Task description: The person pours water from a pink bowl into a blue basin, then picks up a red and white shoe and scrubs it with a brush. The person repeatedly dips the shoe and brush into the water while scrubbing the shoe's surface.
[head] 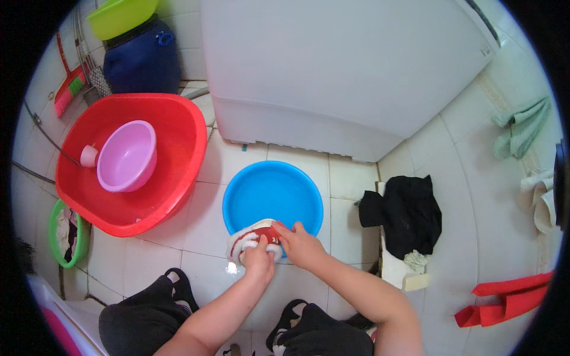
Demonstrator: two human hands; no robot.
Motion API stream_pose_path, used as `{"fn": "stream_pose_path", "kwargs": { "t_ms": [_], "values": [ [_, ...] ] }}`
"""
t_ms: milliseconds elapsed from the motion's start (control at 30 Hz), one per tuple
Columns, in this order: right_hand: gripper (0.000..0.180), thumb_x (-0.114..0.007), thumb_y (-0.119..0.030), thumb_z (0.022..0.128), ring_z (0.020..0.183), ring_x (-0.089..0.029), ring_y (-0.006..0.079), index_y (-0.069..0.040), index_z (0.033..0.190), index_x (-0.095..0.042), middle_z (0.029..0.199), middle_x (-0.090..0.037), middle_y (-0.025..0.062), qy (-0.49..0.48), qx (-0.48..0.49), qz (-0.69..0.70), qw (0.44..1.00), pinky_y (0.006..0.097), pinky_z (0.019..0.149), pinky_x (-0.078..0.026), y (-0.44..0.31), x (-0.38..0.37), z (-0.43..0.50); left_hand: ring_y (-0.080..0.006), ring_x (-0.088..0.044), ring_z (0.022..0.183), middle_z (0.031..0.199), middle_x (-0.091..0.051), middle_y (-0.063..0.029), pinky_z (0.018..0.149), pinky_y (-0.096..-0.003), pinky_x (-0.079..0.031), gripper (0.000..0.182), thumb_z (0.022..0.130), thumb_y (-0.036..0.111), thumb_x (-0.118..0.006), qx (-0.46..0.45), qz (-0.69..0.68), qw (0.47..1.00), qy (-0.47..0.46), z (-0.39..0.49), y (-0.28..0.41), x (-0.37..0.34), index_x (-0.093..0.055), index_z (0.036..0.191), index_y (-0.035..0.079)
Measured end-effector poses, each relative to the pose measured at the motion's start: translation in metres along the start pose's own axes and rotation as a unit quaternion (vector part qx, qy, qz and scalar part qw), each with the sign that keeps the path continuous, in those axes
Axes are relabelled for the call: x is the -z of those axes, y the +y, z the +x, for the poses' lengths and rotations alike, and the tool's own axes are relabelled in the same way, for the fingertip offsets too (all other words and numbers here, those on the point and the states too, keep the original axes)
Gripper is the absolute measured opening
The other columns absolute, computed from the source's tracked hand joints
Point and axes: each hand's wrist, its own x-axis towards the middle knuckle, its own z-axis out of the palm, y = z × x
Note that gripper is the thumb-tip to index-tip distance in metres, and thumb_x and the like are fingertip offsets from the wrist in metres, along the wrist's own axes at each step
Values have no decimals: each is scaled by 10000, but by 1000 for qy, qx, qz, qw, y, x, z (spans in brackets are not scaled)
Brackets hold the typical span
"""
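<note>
Over the near edge of a round blue plastic basin (272, 191), my left hand (258, 260) grips a red slipper with white fluffy trim (245, 240). Its pale sole edge faces the basin. My right hand (299, 242) is at the slipper's right side, fingers closed around a small red item (278, 228) that touches it; most of that item is hidden, so its kind cannot be told.
Left of the basin stands a large red tub (178, 178) holding a pink bowl (129, 155) and a small pink cup (89, 155). A green basket (54, 236) holds clothes. A white appliance (311, 80) stands beyond. Black cloth (412, 213) and a soap bar (416, 282) lie at right.
</note>
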Motion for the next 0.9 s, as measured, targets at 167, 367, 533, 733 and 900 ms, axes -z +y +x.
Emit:
{"fn": "stream_pose_path", "kwargs": {
  "t_ms": [167,367,533,733,900],
  "values": [
    [422,-475,-257,979,896,-634,460,-253,1401,-468,1045,-529,261,-61,59,-30,996,526,734,-538,-11,-20,21,-150,-598,977,1174,-601,-33,731,-290,-475,232,997,183,-557,-9,41,999,33,9,5,13,-521,1212,104],
    [411,-411,-283,1004,897,-618,469,-218,1406,-467,1047,-562,290,29,3,46,999,518,762,-528,-6,-33,25,-103,-558,820,1091,-596,-44,557,-258,-415,303,1015,295,-534,-28,66,997,29,6,1,9,-525,1186,45],
    [419,-453,-254,995,807,-602,420,-208,1410,-495,949,-570,254,71,26,34,997,483,728,-520,2,-36,31,-106,-561,842,1078,-603,-48,630,-256,-434,361,1019,346,-515,-41,72,996,14,1,-3,7,-517,1200,34],
    [427,-472,-226,990,803,-600,411,-190,1415,-494,970,-547,244,93,-8,75,993,483,726,-517,19,-46,27,-151,-586,974,1187,-605,-62,828,-305,-465,521,1039,466,-394,-99,80,992,-17,-5,4,5,-526,1252,9],
    [435,-498,-207,981,783,-597,396,-188,1416,-494,962,-543,236,135,26,100,985,482,711,-515,2,-50,15,-141,-577,1011,1218,-591,-50,817,-300,-470,487,1047,446,-380,-103,89,991,7,-6,12,-6,-487,1300,44]
  ]
}}
